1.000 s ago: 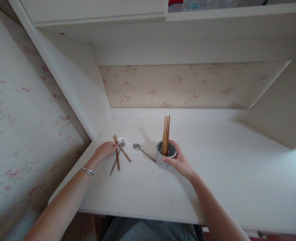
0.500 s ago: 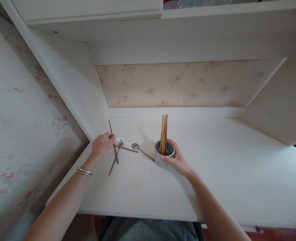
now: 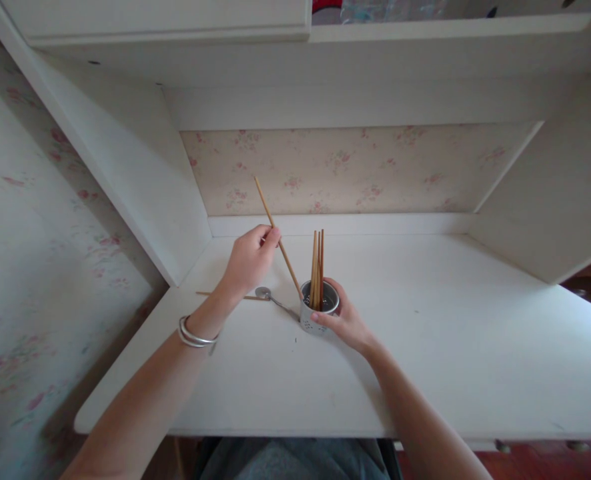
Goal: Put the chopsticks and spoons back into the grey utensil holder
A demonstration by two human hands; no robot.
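My left hand [image 3: 249,257] pinches a single brown chopstick [image 3: 277,237], held slanted with its lower tip at the left rim of a small perforated metal holder [image 3: 314,319]. My right hand [image 3: 343,319] is wrapped around the holder's right side, keeping it on the white desk [image 3: 425,333]. Several chopsticks [image 3: 317,269] stand upright inside the holder. A metal spoon [image 3: 270,297] lies on the desk just left of the holder, and another chopstick [image 3: 205,293] lies flat behind my left wrist.
The desk sits in a white alcove with a slanted side panel [image 3: 140,173] on the left, a floral wallpaper back [image 3: 355,167] and a shelf [image 3: 375,60] overhead. A bangle [image 3: 194,333] circles my left wrist.
My left hand has lifted one chopstick off the pile and carried it right and up, its tip now at the holder. My right hand stays on the holder. My view shifted slightly right.
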